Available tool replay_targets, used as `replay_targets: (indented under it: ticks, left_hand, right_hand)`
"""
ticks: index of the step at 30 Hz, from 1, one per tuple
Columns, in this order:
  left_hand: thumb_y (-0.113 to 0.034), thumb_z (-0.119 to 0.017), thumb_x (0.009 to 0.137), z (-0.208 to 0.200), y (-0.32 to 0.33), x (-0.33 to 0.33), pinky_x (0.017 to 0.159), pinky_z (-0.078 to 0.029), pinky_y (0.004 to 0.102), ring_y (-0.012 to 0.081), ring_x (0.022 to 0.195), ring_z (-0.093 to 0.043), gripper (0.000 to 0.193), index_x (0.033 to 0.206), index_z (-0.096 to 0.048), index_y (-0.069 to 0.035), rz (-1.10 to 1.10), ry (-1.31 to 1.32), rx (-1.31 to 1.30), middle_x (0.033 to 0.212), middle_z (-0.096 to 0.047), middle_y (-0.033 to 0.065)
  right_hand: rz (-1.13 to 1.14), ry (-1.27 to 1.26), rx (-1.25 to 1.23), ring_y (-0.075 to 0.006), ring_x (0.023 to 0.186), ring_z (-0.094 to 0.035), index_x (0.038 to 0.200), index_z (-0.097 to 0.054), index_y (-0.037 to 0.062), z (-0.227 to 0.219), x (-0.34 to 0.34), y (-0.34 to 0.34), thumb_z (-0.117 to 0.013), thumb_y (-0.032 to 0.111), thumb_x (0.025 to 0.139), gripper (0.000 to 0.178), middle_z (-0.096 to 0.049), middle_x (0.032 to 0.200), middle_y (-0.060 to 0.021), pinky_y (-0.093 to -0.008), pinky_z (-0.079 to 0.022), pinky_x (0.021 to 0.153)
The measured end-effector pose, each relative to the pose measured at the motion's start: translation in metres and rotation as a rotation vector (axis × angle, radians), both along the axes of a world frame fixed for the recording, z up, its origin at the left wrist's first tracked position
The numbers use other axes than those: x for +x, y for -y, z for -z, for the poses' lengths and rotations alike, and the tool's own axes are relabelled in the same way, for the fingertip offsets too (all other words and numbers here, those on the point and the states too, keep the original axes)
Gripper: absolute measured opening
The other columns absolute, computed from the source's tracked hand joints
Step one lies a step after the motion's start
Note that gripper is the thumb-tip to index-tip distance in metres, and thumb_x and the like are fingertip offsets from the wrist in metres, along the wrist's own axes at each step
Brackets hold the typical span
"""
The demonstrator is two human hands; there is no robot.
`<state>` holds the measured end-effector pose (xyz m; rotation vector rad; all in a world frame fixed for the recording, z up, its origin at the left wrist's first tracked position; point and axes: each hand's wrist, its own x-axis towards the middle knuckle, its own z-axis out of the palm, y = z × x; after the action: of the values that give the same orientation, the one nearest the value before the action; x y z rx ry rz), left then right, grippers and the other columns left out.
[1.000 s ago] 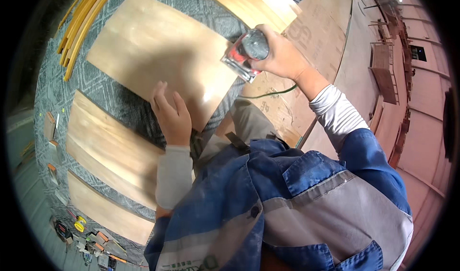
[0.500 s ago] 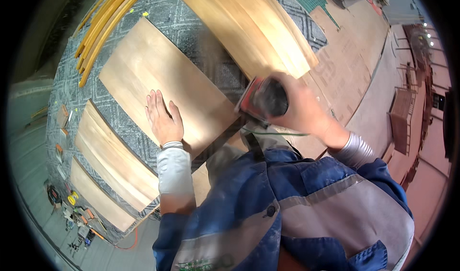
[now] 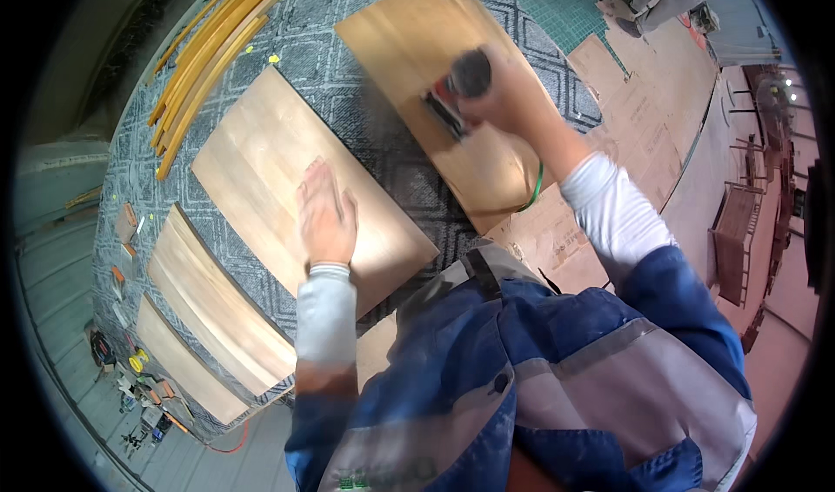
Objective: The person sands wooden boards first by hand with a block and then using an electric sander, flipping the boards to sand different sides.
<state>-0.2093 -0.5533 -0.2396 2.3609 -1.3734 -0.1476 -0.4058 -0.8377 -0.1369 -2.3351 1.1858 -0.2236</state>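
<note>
Broadly, desk (image 3: 317, 53): we have grey patterned cloth spread beneath and around the middle board.
Middle board (image 3: 261, 161): we see it lying flat, pale and broad, one corner pointing toward our waist.
Right board (image 3: 396, 48): we find it right of the middle board, warmer in tone, a band of cloth between the two.
Inner left board (image 3: 222, 292): it lies just left of the middle board, pale and streaked.
Outer left board (image 3: 187, 361): narrower, it lies farther left of the middle board.
Yellow strips (image 3: 213, 66): we see a long loose bundle past the middle board's far left end.
Power tool (image 3: 470, 73): red and black, right of the middle board, over the right board; it blurs, so we cannot tell whether its base touches.
Right hand (image 3: 509, 100): our fingers wrap the tool's round dark top.
Left hand (image 3: 326, 218): over the middle board's central part, we hold nothing, fingers extended together, thumb apart.
Green cord (image 3: 537, 187): it curves right of the middle board, by the right board's near end.
</note>
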Motion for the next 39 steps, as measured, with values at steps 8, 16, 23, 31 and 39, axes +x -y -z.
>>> replay_targets:
  ticks: [8, 16, 23, 31, 39]
  left_hand:
    - [-0.024, -0.051, 0.103, 0.0, -0.003, -0.029, 0.122, -0.031, 0.0481, 0.0373, 0.147, -0.042, 0.053, 0.15, -0.048, 0.001, 0.178, -0.044, 0.073, 0.155, -0.049, 0.02]
    - [-0.02, -0.062, 0.098, -0.025, -0.047, -0.075, 0.118, -0.037, 0.0502, 0.0379, 0.141, -0.049, 0.048, 0.141, -0.056, 0.002, 0.257, -0.367, 0.023, 0.147, -0.056, 0.0207]
    - [-0.004, -0.069, 0.092, -0.042, 0.077, -0.05, 0.111, -0.043, 0.0476, 0.0438, 0.128, -0.054, 0.049, 0.136, -0.052, 0.008, -0.019, -0.367, -0.329, 0.138, -0.056, 0.0256]
    - [-0.012, -0.081, 0.082, -0.038, 0.174, -0.019, 0.116, -0.036, 0.0491, 0.0439, 0.138, -0.046, 0.091, 0.156, -0.029, 0.004, 0.032, -0.377, -0.407, 0.148, -0.047, 0.026]
    - [-0.003, -0.087, 0.078, -0.008, 0.274, 0.062, 0.104, -0.049, 0.0382, 0.024, 0.122, -0.06, 0.077, 0.141, -0.04, -0.003, 0.088, -0.795, -0.501, 0.132, -0.059, 0.0123]
  right_hand:
    - [-0.121, 0.066, 0.0, -0.0391, 0.092, -0.073, 0.125, -0.055, 0.0042, 0.01, 0.065, 0.044, -0.086, 0.033, 0.069, 0.07, -0.073, 0.094, -0.0236, -0.0453, -0.058, 0.081]
    - [-0.062, -0.086, 0.204, -0.047, 0.108, -0.065, 0.144, -0.046, 0.0083, -0.028, -0.016, -0.049, -0.085, 0.021, 0.071, 0.084, -0.062, 0.117, -0.0261, -0.0494, -0.055, 0.09]
    - [-0.127, 0.109, 0.192, -0.0454, 0.096, -0.07, 0.124, -0.057, 0.0053, -0.009, 0.124, 0.063, -0.085, 0.042, 0.078, 0.064, -0.066, 0.116, -0.0283, -0.0494, -0.058, 0.083]
    - [-0.228, 0.076, 0.034, -0.0488, 0.097, -0.068, 0.133, -0.051, 0.005, 0.015, 0.117, 0.055, -0.083, 0.041, 0.08, 0.071, -0.066, 0.112, -0.0315, -0.0513, -0.056, 0.082]
    - [-0.153, 0.025, 0.122, -0.049, 0.096, -0.068, 0.131, -0.052, 0.0071, -0.013, 0.175, 0.078, -0.079, 0.024, 0.077, 0.063, -0.063, 0.112, -0.0316, -0.052, -0.056, 0.08]
